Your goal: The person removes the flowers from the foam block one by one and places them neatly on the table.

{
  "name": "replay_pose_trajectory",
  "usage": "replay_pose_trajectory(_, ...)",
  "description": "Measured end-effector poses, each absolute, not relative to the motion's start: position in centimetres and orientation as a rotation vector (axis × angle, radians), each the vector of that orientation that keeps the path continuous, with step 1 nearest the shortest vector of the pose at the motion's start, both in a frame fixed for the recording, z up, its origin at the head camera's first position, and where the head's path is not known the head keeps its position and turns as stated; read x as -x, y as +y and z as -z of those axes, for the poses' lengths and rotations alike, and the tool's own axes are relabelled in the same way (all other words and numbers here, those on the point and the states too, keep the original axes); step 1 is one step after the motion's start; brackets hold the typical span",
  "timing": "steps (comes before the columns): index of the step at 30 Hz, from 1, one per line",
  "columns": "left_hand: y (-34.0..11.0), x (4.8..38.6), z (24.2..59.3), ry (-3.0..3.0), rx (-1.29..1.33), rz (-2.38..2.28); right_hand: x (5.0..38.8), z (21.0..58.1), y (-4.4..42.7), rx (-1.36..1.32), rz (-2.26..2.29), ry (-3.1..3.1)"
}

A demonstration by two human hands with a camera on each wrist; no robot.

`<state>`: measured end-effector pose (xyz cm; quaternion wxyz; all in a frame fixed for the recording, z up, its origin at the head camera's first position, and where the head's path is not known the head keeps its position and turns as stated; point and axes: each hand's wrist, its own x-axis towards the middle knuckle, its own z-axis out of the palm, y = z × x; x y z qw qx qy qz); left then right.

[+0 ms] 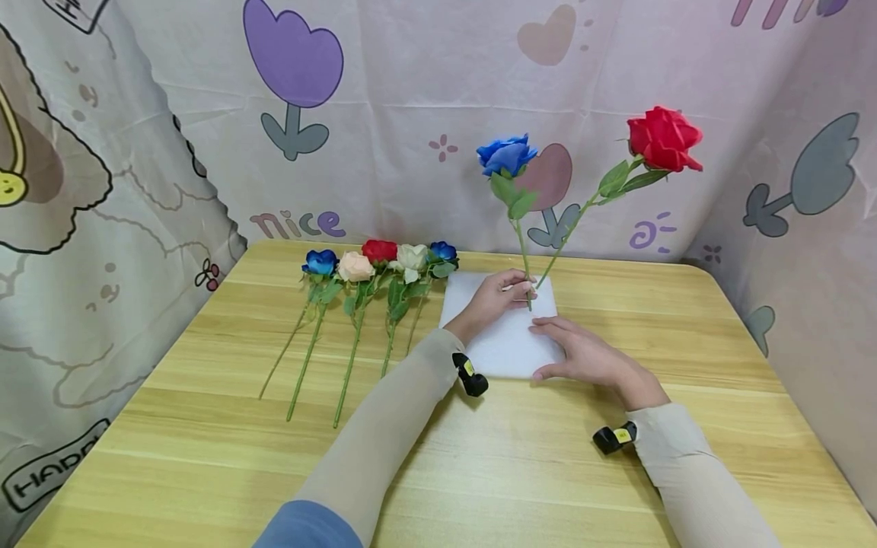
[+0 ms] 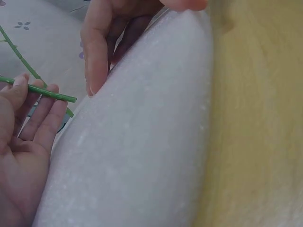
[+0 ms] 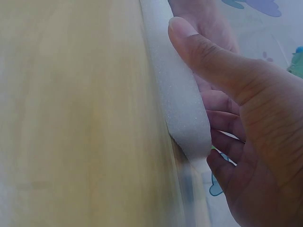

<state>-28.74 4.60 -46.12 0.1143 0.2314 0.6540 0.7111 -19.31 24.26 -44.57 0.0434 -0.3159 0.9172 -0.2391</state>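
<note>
Head: left grip [image 1: 493, 301] pinches blue rose [image 1: 507, 157] over white foam block [image 1: 496, 352], red rose [image 1: 664, 139] leaning up from block. Left wrist: held stem tip [image 2: 71, 99] just off foam. Right wrist: right grip [image 3: 267, 127] spread at block's edge, empty, contact unclear.

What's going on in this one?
A person's left-hand grip pinches a blue rose by its stem over a white foam block, the stem's lower end free. A red rose slants up from the block. The right-hand grip, fingers spread, is at the block's right side. Five more roses lie to the left on the wooden table.
</note>
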Motion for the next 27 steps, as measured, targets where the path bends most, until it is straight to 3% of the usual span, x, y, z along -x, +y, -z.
replay_pose_trajectory(27,1.1,29.2,43.4,1.834,-0.368,-1.973,19.4,44.4,24.3,0.923,0.738,2.791)
